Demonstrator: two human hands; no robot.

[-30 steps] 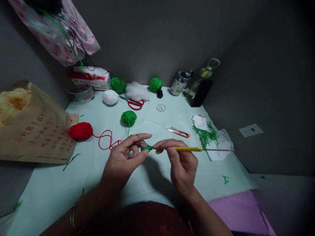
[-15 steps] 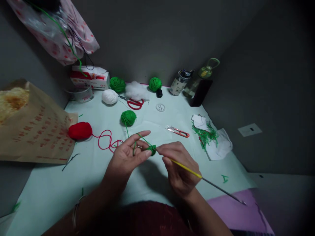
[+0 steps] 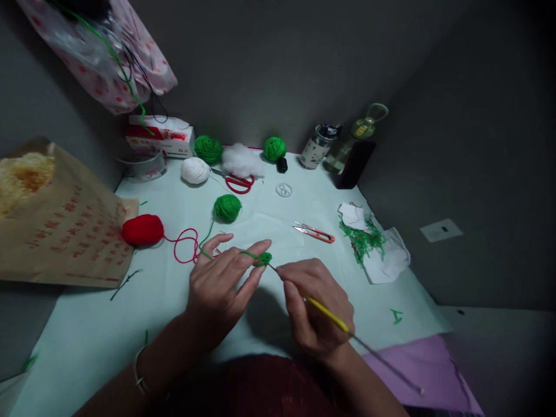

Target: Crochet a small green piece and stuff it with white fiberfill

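Note:
A small piece of green crochet [image 3: 263, 259] is pinched between the thumb and fingers of my left hand [image 3: 221, 284]. Green yarn runs over the fingers of that hand, back to a green yarn ball [image 3: 227, 208] on the table. My right hand [image 3: 319, 304] grips a crochet hook [image 3: 328, 314] by its yellow handle, pen-fashion. The hook's thin tip meets the right side of the green piece; whether it is inside a stitch is too small to tell. Its long metal rear end points down to the right.
Orange thread snips [image 3: 314, 232] lie beyond my right hand, near a heap of green yarn scraps [image 3: 362, 234]. Red yarn [image 3: 143, 230] and a paper bag [image 3: 69, 231] are at left. Red-handled scissors [image 3: 240, 183], white stuffing [image 3: 241, 160], a pen cup [image 3: 317, 147] and a bottle [image 3: 354, 139] stand farther back.
My left hand has turned over, from palm showing to back showing, tilting the green piece with it. The hook's rear end has swung slightly down and left.

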